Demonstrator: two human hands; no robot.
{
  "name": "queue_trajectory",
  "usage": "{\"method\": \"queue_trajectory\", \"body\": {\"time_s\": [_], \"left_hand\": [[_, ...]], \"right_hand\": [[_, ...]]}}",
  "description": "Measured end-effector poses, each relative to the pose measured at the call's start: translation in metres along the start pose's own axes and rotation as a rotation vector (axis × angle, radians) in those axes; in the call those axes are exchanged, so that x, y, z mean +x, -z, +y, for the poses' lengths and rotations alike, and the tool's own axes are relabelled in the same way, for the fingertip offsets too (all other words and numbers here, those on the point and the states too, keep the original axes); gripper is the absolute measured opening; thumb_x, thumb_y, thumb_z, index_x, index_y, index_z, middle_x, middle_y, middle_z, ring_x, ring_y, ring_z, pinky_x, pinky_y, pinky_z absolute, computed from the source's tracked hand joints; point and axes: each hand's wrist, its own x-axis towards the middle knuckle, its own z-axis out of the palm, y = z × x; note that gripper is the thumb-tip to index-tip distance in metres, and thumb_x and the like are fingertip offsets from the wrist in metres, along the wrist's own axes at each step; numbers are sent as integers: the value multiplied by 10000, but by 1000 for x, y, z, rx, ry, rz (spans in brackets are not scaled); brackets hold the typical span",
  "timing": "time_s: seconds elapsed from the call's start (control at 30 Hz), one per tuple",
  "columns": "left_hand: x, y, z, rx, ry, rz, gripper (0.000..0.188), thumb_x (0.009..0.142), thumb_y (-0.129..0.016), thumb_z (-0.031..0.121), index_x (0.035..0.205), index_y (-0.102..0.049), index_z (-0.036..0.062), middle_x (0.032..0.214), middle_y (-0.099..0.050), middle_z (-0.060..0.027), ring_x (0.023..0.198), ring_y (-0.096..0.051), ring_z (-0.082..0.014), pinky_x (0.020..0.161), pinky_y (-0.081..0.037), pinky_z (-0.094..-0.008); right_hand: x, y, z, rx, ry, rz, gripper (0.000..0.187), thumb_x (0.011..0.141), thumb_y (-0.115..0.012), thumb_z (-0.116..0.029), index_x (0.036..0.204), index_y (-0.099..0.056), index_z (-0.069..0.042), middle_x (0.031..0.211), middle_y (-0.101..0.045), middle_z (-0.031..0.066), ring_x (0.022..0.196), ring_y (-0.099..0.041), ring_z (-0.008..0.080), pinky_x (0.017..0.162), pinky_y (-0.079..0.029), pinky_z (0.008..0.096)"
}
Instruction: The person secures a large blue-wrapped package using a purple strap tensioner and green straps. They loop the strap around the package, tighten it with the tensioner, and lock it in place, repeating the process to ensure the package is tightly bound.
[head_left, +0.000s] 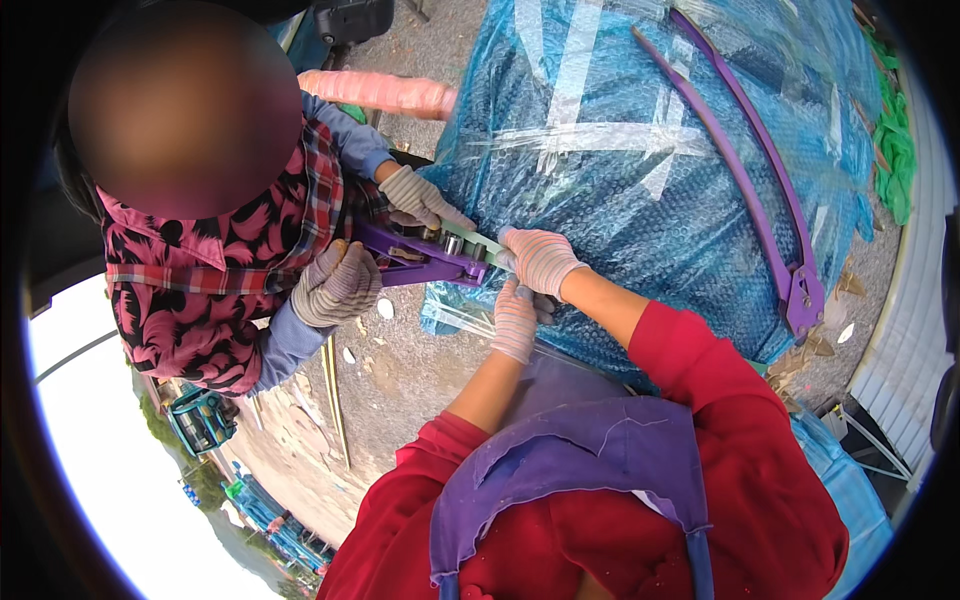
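A pale-green flat strip (490, 247) is clamped in the striped-gloved right hand (543, 262), seemingly steadied for the purple metal tool (440, 266); the striped-gloved left hand (515, 322)'s grip cannot be told.

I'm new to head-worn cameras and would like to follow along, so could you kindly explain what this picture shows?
There is no machine here: a camera on a person's head looks down, so picture left is that person's left. The wearer's red sleeves lead to two hands. The right hand pinches the end of a pale green strip; the left hand is just below, its grip partly hidden. Both are gloved. On the left, a gloved co-worker handles a purple tool with metal cylinders, which the strip reaches. Beside them is a large bundle in blue-looking bubble wrap, crossed with clear tape. On it lies a second purple tool with two long, curved handles.
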Motion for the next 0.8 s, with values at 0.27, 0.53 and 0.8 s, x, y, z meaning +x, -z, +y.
{"method": "queue_trajectory", "body": {"time_s": [0.27,0.53,0.8], "left_hand": [[0,-1,-3,147,-71,57,166,1019,-407,185,1074,-513,70,627,-595,-91,411,-527,-201,339,-413,-301],[4,3,-8,17,-87,18,159,1027,-387,162,1089,-509,82,635,-592,-97,419,-526,-203,341,-419,-304],[22,21,-29,18,-91,-1,282,1043,-302,230,1112,-518,62,712,-605,-107,470,-547,-213,356,-444,-319]], "right_hand": [[-2,5,-2,-8,24,-39,183,965,-521,-189,1039,-570,-28,931,-675,192,908,-657,380,760,-502,462],[2,-6,6,20,48,12,194,954,-527,-182,1082,-583,-47,878,-668,207,865,-646,402,728,-492,487],[2,-5,4,11,35,-9,184,940,-539,-167,1074,-583,-50,859,-663,198,842,-647,402,709,-495,486]]}}
